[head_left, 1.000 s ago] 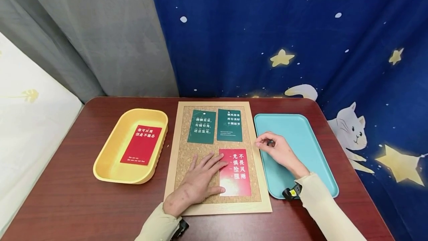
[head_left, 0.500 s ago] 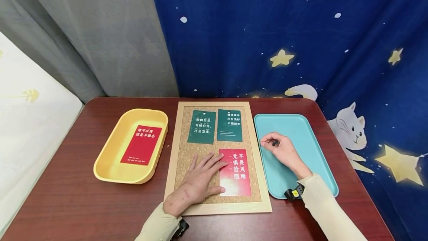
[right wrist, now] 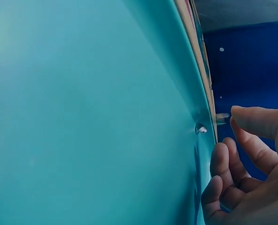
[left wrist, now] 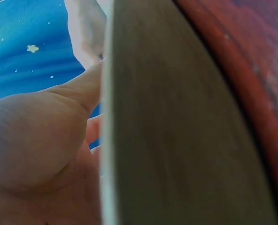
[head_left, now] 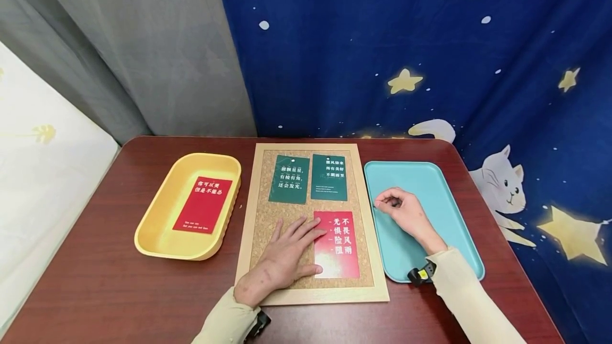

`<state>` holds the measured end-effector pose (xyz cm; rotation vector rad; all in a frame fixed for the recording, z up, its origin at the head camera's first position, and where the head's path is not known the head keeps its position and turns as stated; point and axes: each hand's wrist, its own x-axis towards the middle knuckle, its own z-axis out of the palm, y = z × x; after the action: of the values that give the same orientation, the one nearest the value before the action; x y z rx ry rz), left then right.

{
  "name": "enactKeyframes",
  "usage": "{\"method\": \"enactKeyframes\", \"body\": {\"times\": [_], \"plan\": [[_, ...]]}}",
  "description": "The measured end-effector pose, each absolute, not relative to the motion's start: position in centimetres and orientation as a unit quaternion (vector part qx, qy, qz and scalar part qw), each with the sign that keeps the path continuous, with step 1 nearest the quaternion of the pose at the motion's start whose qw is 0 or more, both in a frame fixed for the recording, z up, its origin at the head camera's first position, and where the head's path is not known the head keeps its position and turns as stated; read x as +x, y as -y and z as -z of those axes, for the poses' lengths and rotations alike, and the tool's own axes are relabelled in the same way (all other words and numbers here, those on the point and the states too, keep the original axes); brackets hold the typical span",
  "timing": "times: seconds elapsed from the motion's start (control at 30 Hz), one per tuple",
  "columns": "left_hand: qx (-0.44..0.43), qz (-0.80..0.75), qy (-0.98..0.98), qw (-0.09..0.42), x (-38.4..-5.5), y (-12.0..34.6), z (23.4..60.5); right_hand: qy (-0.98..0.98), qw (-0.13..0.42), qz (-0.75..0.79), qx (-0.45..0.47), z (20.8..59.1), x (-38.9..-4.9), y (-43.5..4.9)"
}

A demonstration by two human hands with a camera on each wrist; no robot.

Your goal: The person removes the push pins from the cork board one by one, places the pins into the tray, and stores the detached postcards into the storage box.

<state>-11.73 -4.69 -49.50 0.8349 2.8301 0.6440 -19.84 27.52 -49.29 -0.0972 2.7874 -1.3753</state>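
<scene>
Cork board (head_left: pixel 263 215) framed in pale wood lies beside a turquoise tray (head_left: pixel 425 185). The left hand (head_left: pixel 282 261) rests on the board, fingers outstretched; the right hand (head_left: pixel 405 215) is over the tray, near its left edge. At the board's lower right, a glossy red card (head_left: pixel 338 238) bears white Chinese lettering, its left edge under the left fingertips. Right thumb and forefinger pinch a tiny see-through piece (right wrist: pixel 222 117), blurred.
</scene>
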Motion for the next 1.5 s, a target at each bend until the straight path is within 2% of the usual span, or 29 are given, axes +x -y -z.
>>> {"method": "enactKeyframes", "body": {"times": [0.57, 1.1, 1.5], "plan": [[0.275, -0.208, -0.936, 0.066, -11.8, 4.6, 49.3, -0.899, 0.022, 0.435, -0.047, 49.1, -19.8, -27.3], [0.273, -0.211, -0.937, 0.062, -11.7, 4.7, 49.5, -0.916, 0.044, 0.351, -0.186, 48.8, -19.6, -26.3], [0.273, -0.206, -0.938, 0.062, -11.7, 4.7, 49.5, -0.931, 0.059, 0.270, -0.240, 48.5, -19.1, -25.6]]}}
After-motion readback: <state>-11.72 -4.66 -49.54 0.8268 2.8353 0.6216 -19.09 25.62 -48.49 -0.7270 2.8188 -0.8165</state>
